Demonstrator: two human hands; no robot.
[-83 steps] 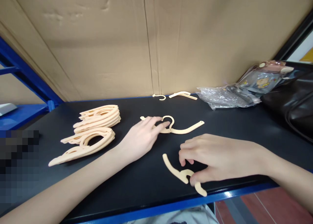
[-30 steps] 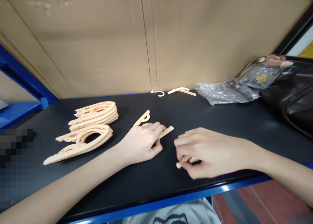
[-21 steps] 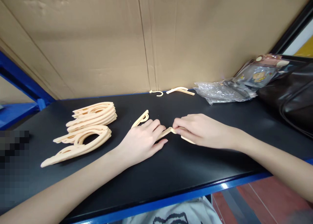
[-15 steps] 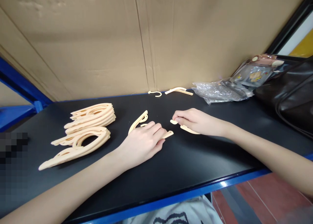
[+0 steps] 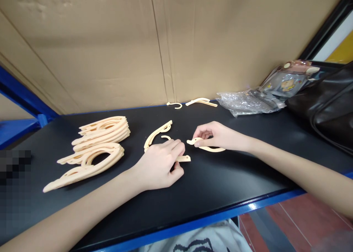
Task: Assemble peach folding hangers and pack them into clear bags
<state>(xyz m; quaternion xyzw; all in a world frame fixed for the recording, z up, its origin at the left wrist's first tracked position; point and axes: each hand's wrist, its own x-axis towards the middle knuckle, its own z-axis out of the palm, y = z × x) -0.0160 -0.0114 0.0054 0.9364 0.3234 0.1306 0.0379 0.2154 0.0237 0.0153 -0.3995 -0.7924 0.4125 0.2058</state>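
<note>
My left hand (image 5: pixel 162 164) is closed around a cream plastic clothes hanger (image 5: pixel 156 135), partly put together. One curved arm of it sticks out beyond my knuckles, a small hook tip (image 5: pixel 166 137) shows beside the fingers, and a flat end with a hole (image 5: pixel 185 158) pokes out on the right. The middle of the hanger is hidden under my palm. To the right, my right hand (image 5: pixel 219 136) pinches a loose curved hanger arm (image 5: pixel 213 149) near its holed end, which points at the left hand. A gap separates the two pieces.
Cream hangers (image 5: pixel 100 134) lie stacked on the left of the black table (image 5: pixel 204 200). A loose hook (image 5: pixel 175 105) and hanger arms (image 5: pixel 201 101) lie by the cardboard wall (image 5: pixel 110 50). Clear plastic bags (image 5: pixel 248 103) and a dark leather bag (image 5: pixel 325 108) are at right.
My right hand has turned its hanger arm so that more of it shows, and its tip has come closer to the left hand. The hanger in my left hand has rotated slightly clockwise.
</note>
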